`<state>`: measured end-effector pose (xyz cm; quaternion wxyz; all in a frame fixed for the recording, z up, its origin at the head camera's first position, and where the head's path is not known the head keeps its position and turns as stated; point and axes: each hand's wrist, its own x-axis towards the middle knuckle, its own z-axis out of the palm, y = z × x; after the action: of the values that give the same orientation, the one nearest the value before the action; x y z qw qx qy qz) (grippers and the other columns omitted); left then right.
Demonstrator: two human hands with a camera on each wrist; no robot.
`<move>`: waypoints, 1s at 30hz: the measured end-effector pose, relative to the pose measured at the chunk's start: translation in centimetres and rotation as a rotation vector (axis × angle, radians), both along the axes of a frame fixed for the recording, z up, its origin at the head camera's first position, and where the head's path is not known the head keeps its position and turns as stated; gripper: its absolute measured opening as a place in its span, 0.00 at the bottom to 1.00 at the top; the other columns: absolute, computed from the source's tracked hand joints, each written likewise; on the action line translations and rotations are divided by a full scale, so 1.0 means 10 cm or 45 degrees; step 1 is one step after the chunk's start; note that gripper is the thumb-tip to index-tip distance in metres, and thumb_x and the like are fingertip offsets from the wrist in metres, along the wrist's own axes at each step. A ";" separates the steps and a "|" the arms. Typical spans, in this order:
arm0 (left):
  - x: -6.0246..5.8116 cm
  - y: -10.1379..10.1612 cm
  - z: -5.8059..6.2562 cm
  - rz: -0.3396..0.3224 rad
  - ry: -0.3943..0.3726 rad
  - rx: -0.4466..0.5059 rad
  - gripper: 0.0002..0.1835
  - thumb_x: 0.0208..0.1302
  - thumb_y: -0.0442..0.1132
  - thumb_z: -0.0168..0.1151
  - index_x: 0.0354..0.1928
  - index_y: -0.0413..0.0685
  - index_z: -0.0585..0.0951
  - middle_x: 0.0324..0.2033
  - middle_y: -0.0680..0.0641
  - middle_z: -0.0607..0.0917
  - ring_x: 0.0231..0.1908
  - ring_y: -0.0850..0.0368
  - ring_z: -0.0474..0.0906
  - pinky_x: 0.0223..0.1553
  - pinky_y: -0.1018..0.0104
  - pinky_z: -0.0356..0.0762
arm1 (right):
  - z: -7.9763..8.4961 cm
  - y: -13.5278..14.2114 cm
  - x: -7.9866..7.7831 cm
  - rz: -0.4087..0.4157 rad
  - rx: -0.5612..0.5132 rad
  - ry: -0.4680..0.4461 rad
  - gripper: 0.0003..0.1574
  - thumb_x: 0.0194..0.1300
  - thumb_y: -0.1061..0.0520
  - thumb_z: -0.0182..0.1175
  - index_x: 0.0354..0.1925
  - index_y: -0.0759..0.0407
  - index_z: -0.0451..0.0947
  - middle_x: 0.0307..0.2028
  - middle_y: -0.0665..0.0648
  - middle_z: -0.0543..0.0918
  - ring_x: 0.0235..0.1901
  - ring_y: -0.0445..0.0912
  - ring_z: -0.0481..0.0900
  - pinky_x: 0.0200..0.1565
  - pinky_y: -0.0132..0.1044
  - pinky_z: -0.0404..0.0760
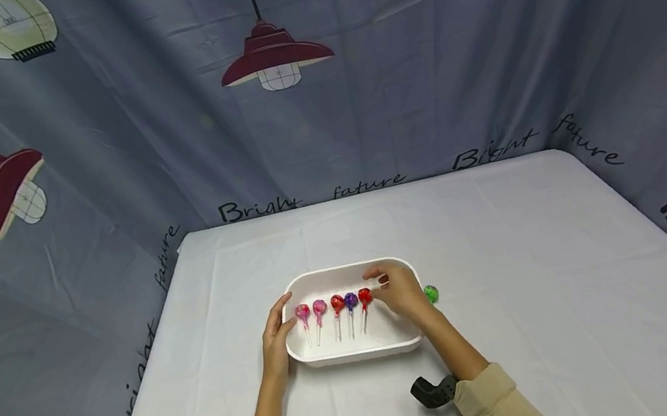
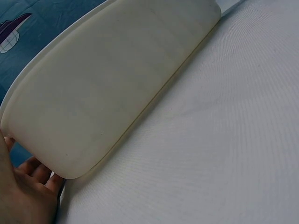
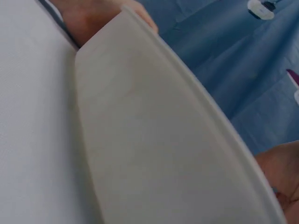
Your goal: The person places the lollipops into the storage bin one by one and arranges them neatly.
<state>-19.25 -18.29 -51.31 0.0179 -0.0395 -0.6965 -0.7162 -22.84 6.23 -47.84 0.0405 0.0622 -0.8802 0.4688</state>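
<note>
My left hand (image 1: 274, 339) grips the left end of a white tray (image 1: 358, 355), thumb at the rim and fingers on the outer side. The left wrist view shows that hand (image 2: 32, 191) at the tray's end wall (image 2: 107, 93). In the tray stand lollipops in a row, heads away from me: two pink lollipops (image 1: 302, 312), an orange-red lollipop (image 1: 337, 304), a purple lollipop (image 1: 351, 300) and a red lollipop (image 1: 364, 296). Over the tray's right part, my right hand (image 1: 399, 290) has its thumb and forefinger spread beside the red lollipop. The tray wall hides most of this hand (image 3: 282, 177) in the right wrist view.
A green lollipop (image 1: 431, 294) lies outside the tray's right end, partly hidden by the right hand and wrist. The white-covered table (image 1: 512, 244) extends around the tray. A blue-grey curtain (image 1: 417, 76) with printed lamps hangs behind and beside the table.
</note>
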 end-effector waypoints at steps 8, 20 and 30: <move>-0.02 0.00 -0.02 0.005 0.030 0.034 0.24 0.66 0.30 0.46 0.65 0.44 0.65 0.68 0.45 0.57 0.69 0.57 0.44 0.67 0.62 0.42 | 0.24 0.21 0.08 0.035 -0.102 -0.027 0.16 0.55 0.64 0.65 0.44 0.60 0.80 0.42 0.57 0.82 0.43 0.52 0.79 0.43 0.39 0.80; -0.02 0.01 -0.02 0.011 0.037 0.046 0.24 0.66 0.29 0.46 0.64 0.44 0.66 0.68 0.45 0.58 0.68 0.58 0.45 0.67 0.63 0.42 | 0.27 0.84 0.12 -0.192 -0.259 -0.029 0.18 0.58 0.58 0.63 0.48 0.58 0.78 0.46 0.57 0.80 0.44 0.50 0.77 0.46 0.45 0.77; 0.00 0.00 0.00 0.003 0.018 0.038 0.24 0.66 0.30 0.46 0.65 0.44 0.65 0.69 0.43 0.55 0.69 0.55 0.42 0.68 0.59 0.41 | -0.08 1.14 0.14 -0.163 -0.296 -0.157 0.25 0.57 0.56 0.64 0.53 0.63 0.75 0.47 0.58 0.80 0.42 0.44 0.78 0.41 0.36 0.77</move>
<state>-19.26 -18.27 -51.34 0.0243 -0.0437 -0.6858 -0.7261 -21.41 17.64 -48.63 0.0232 -0.0281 -0.8229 0.5670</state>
